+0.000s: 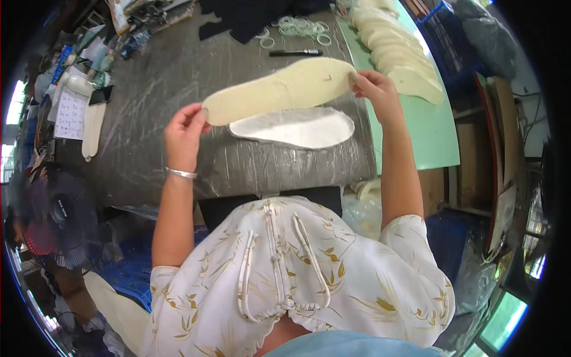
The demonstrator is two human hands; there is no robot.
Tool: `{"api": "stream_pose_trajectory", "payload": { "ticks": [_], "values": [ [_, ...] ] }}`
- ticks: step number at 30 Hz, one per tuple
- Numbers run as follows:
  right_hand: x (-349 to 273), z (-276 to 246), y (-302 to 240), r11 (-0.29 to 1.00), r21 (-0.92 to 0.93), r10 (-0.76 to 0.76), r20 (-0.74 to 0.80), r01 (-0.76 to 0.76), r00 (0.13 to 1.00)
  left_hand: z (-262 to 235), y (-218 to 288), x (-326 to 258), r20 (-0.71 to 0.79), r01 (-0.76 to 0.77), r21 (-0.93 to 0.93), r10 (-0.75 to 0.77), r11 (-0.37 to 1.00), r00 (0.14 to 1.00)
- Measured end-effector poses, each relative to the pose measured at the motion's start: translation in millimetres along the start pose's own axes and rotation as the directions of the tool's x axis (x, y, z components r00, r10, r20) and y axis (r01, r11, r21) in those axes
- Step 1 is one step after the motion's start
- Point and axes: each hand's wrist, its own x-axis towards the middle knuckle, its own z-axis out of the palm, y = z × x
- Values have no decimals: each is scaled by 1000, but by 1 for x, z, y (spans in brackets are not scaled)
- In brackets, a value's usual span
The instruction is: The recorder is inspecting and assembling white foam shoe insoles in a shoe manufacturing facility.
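A cream shoe insole (279, 89) is stretched between my two hands above the dark table. My left hand (185, 124) pinches its narrower left end between thumb and fingers. At the wider right end, my right hand (375, 86) grips the edge the same way, near a small dark mark on the surface. Just below it, a white insole-shaped piece (297, 131) lies flat on the tabletop, partly overlapped at its upper edge by shadow. A black marker pen (295, 53) rests beyond the held insole.
A row of stacked cream insoles (398, 50) covers the green board (425, 137) at right. Pale rubber bands (303, 28) and dark cloth (250, 15) lie at the back. A phone (101, 94), a paper sheet (70, 116) and clutter line the left edge. A fan (62, 211) stands at lower left.
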Motion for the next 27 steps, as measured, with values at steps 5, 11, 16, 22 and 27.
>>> {"api": "stream_pose_trajectory", "payload": {
  "ticks": [5, 11, 16, 22, 27],
  "values": [
    [-16, -3, 0, 995, -20, 98, -6, -98, 995, -4, -3, 24, 121, 241, -93, -229, 966, 966],
    [-20, -15, 20, 994, 44, 103, 1, -103, 995, 6, -19, 31, 251, 390, -191, -340, 901, 906],
    [-25, -12, 16, 993, 14, 117, 3, -117, 993, 5, -26, 32, 240, 424, -181, -379, 887, 894],
    [-27, -14, 22, 983, 54, 177, -13, -176, 984, 5, -34, 33, 225, 437, -174, -397, 882, 890],
    [-30, -16, 23, 968, 120, 221, -3, -219, 975, 4, -38, 34, 240, 437, -199, -389, 877, 890]
  ]
}}
